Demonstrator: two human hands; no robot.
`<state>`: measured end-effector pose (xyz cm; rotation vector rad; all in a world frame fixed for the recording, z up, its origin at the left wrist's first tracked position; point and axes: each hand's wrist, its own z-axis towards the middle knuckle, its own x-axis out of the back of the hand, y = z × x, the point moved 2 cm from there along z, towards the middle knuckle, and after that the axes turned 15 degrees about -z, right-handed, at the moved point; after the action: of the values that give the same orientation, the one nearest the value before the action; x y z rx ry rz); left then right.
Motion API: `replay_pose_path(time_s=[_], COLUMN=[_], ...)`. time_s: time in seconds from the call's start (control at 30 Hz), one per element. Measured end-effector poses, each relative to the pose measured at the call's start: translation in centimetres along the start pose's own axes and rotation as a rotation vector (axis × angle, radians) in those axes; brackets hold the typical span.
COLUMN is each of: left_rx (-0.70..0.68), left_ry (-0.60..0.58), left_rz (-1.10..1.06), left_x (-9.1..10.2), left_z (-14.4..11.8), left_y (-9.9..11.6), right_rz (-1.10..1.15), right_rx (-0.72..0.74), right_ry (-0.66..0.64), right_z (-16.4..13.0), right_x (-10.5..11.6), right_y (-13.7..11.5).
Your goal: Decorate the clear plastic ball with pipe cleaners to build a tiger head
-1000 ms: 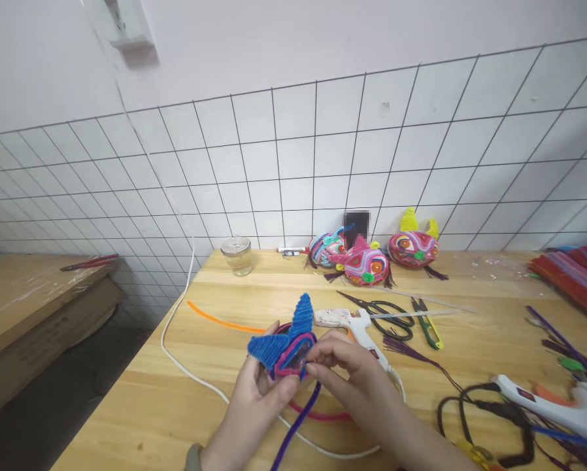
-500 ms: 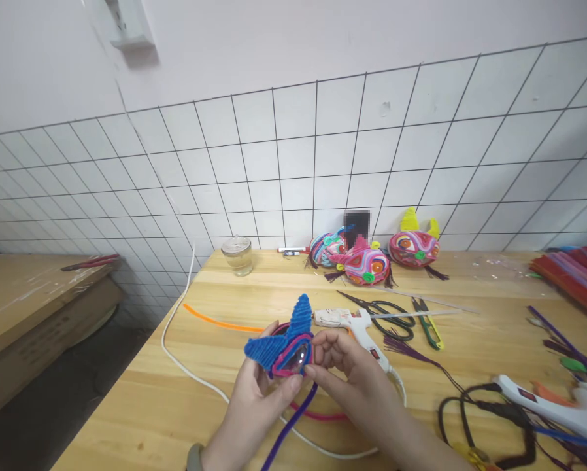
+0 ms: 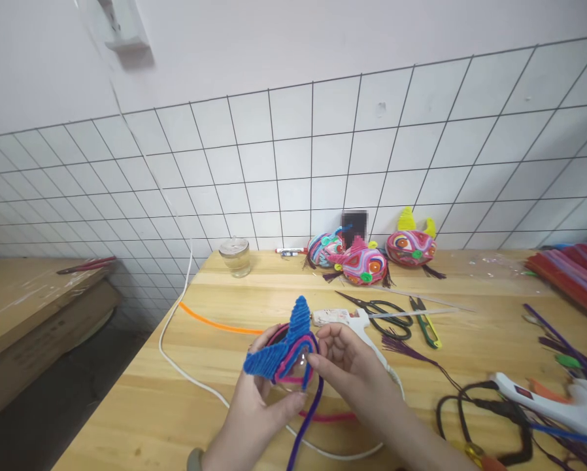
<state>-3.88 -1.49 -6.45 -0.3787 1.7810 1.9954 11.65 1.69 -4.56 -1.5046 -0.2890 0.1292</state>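
Observation:
My left hand (image 3: 254,409) holds a small pipe-cleaner craft (image 3: 286,350) with two blue horns and pink and purple bands around a clear core. My right hand (image 3: 350,369) pinches a purple pipe cleaner (image 3: 306,425) against the craft's right side; its loose end trails down toward me. Both hands are above the near middle of the wooden table (image 3: 225,399).
A white glue gun (image 3: 355,322) lies just behind my hands, with black scissors (image 3: 382,313) and green snips (image 3: 425,322) to its right. Three finished colourful crafts (image 3: 367,258) and a glass jar (image 3: 235,256) stand by the tiled wall. Another glue gun (image 3: 563,404), cords and pipe-cleaner bundles (image 3: 568,265) lie right.
The craft has turned in my left hand, so more pink and purple banding shows. My right hand has carried the purple pipe cleaner further around its right side.

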Motion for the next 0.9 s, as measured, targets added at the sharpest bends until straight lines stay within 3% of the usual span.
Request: replay_pose_path(time_s=[0.17, 0.33, 0.47, 0.57, 0.77, 0.9], left_rx=[-0.09, -0.08, -0.044, 0.016, 0.205, 0.26], left_ry=[0.007, -0.027, -0.064, -0.12, -0.113, -0.168], left_rz=[-0.016, 0.081, 0.281, 0.23, -0.347, -0.283], left_x=[0.1, -0.1, 0.2, 0.4, -0.1, -0.2], left_z=[0.1, -0.4, -0.6, -0.2, 0.7, 0.3], left_y=[-0.5, -0.7, 0.1, 1.1, 2.0, 1.4], right_rz=[-0.056, 0.138, 0.26, 0.125, -0.19, -0.535], right_rx=[-0.084, -0.243, -0.269, -0.234, -0.002, 0.122], right_ry=[0.054, -0.153, -0.234, -0.233, -0.2, -0.119], right_z=[0.4, -0.4, -0.7, -0.5, -0.4, -0.8], right_x=[0.8, 0.4, 0.4, 1.2, 2.4, 2.1], right_y=[0.1, -0.1, -0.6, -1.1, -1.3, -1.2])
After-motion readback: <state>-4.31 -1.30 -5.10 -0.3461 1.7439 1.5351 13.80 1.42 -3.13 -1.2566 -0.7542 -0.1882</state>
